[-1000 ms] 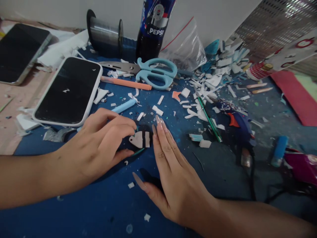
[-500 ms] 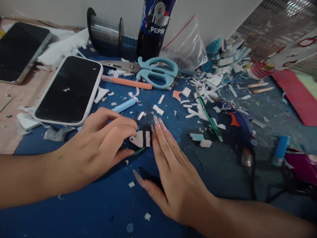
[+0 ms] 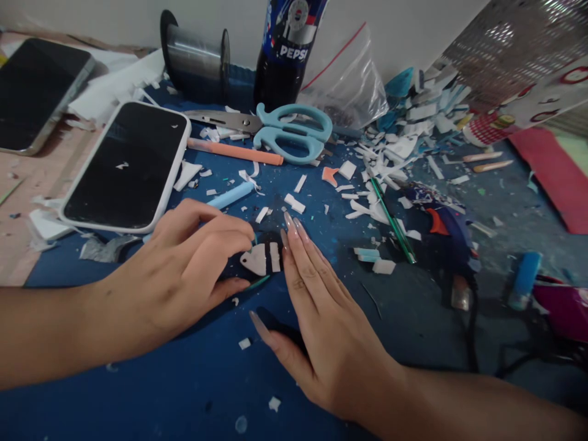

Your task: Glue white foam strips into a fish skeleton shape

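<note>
My left hand (image 3: 197,254) is curled over a small white piece (image 3: 255,260) with a rounded point and a small dark hole on its left. The index finger and thumb, with long greenish nails, sit at its upper and lower edges. A narrow white strip (image 3: 275,256) lies just right of this piece, parted from it by a thin dark gap. Beside the strip, my right hand (image 3: 331,318) rests flat, fingers stretched out together and thumb spread apart. Its index finger runs along the strip's right side; whether they touch I cannot tell.
Behind the hands lie light-blue scissors (image 3: 294,135), an orange pen (image 3: 236,151), a light-blue pen (image 3: 231,195) and a white-cased phone (image 3: 126,165). A Pepsi bottle (image 3: 285,58) and a wire spool (image 3: 195,58) stand at the back. White scraps (image 3: 383,184) and a green pen (image 3: 392,222) lie right.
Both hands hold nearly the same pose. The white piece and strip look slightly turned or shifted, and the whole view has drifted a little.
</note>
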Demonstrator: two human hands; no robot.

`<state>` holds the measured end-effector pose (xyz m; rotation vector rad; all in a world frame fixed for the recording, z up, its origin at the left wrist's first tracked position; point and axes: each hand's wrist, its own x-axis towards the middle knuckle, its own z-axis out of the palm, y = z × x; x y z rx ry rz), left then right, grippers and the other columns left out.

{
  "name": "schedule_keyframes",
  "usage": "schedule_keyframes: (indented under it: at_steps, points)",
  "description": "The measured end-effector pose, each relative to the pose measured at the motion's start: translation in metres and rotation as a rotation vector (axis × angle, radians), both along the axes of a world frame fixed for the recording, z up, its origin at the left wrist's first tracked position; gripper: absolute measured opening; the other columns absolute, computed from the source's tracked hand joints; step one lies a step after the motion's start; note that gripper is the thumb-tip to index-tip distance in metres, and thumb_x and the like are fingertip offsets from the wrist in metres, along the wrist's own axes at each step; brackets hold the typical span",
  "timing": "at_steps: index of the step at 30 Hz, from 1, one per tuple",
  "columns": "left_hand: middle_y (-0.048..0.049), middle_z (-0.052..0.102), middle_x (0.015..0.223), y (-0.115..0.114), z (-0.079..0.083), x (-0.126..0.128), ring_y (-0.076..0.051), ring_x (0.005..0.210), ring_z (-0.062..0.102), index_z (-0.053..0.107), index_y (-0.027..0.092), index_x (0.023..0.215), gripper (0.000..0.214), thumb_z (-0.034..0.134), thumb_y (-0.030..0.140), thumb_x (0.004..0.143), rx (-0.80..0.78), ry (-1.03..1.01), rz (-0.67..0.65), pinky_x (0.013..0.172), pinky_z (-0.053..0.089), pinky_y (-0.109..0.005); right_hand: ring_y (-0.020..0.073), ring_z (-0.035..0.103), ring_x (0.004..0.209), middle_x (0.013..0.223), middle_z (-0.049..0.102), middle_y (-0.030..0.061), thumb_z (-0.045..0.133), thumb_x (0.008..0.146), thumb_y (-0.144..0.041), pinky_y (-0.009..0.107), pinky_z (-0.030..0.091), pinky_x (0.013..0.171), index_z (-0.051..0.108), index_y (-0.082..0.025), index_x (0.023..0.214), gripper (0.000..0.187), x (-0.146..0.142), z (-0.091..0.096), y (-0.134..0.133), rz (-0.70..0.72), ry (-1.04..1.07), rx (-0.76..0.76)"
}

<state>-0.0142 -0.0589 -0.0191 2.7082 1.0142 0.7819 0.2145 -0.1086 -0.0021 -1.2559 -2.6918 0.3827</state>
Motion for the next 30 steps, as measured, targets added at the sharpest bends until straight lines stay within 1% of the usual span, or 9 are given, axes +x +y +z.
schedule_keyframes:
  at_steps: [6,10,11,13,16,18,21,26,30]
  points:
    - [-0.0081,0.063,0.108,0.002,-0.001,0.000,-0.025,0.099,0.052,0.048,0.020,0.110,0.023,0.056,0.031,0.092,0.012,0.008,-0.009,0.088,0.046,-0.040,0.0355,0.005,0.149,0.155,0.018,0.0336,0.040,0.095,-0.037,0.055,0.031,0.115,0.021,0.011,0.145,0.072,0.001,0.001,-0.002,-0.019,0.001,0.006]
    - [-0.0075,0.063,0.109,0.002,-0.002,0.000,-0.025,0.099,0.052,0.048,0.020,0.110,0.024,0.057,0.032,0.091,0.015,0.000,0.003,0.089,0.046,-0.039,0.0359,0.007,0.149,0.156,0.018,0.0319,0.044,0.093,-0.030,0.055,0.031,0.116,0.017,0.010,0.146,0.072,0.001,0.004,-0.004,-0.050,0.054,0.050]
    - [-0.0077,0.063,0.109,0.002,-0.002,0.000,-0.025,0.099,0.052,0.048,0.021,0.110,0.024,0.056,0.032,0.091,0.010,0.001,0.005,0.089,0.046,-0.039,0.0353,0.010,0.149,0.155,0.022,0.0309,0.047,0.091,-0.027,0.055,0.031,0.116,0.017,0.009,0.146,0.072,0.001,0.006,-0.003,-0.066,0.082,0.091]
    - [-0.0087,0.062,0.109,0.001,0.000,0.000,-0.026,0.100,0.052,0.047,0.020,0.111,0.025,0.055,0.034,0.091,-0.008,0.007,-0.003,0.088,0.048,-0.040,0.0331,0.024,0.146,0.150,0.035,0.0275,0.053,0.085,-0.020,0.053,0.032,0.116,0.021,0.004,0.146,0.073,0.002,0.010,0.002,-0.110,0.150,0.206]
    - [-0.0107,0.062,0.109,0.000,0.003,0.000,-0.028,0.101,0.052,0.046,0.020,0.113,0.032,0.055,0.040,0.090,-0.023,0.006,-0.017,0.086,0.050,-0.042,0.0314,0.044,0.133,0.136,0.054,0.0190,0.059,0.079,-0.015,0.053,0.039,0.110,0.027,-0.011,0.144,0.073,0.008,0.016,0.015,-0.127,0.210,0.330]
    - [-0.0109,0.061,0.110,0.000,0.005,0.000,-0.029,0.101,0.052,0.046,0.020,0.114,0.035,0.055,0.043,0.089,-0.026,0.000,-0.021,0.084,0.050,-0.043,0.0322,0.047,0.128,0.133,0.057,0.0158,0.061,0.079,-0.017,0.053,0.042,0.106,0.028,-0.016,0.143,0.072,0.012,0.018,0.023,-0.067,0.199,0.294]
    - [-0.0094,0.061,0.109,-0.001,0.006,0.001,-0.029,0.102,0.052,0.045,0.022,0.112,0.032,0.055,0.041,0.088,-0.037,0.005,-0.011,0.085,0.050,-0.044,0.0324,0.042,0.130,0.133,0.055,0.0154,0.061,0.080,-0.020,0.053,0.041,0.104,0.025,-0.016,0.142,0.071,0.018,0.015,0.032,-0.008,0.204,0.196]
    - [-0.0097,0.061,0.108,-0.001,0.004,0.001,-0.029,0.103,0.052,0.047,0.019,0.110,0.029,0.056,0.036,0.088,-0.019,0.011,0.003,0.088,0.049,-0.044,0.0313,0.043,0.127,0.125,0.056,0.0138,0.059,0.084,-0.022,0.051,0.040,0.103,0.024,-0.018,0.143,0.069,0.020,0.007,0.038,-0.013,0.251,0.098]
    - [-0.0083,0.061,0.108,-0.001,0.004,0.001,-0.029,0.102,0.053,0.047,0.023,0.111,0.026,0.054,0.036,0.089,-0.027,-0.002,0.024,0.087,0.051,-0.046,0.0306,0.046,0.123,0.119,0.058,0.0121,0.060,0.084,-0.025,0.050,0.038,0.102,0.026,-0.018,0.141,0.067,0.020,0.004,0.042,-0.020,0.264,0.075]
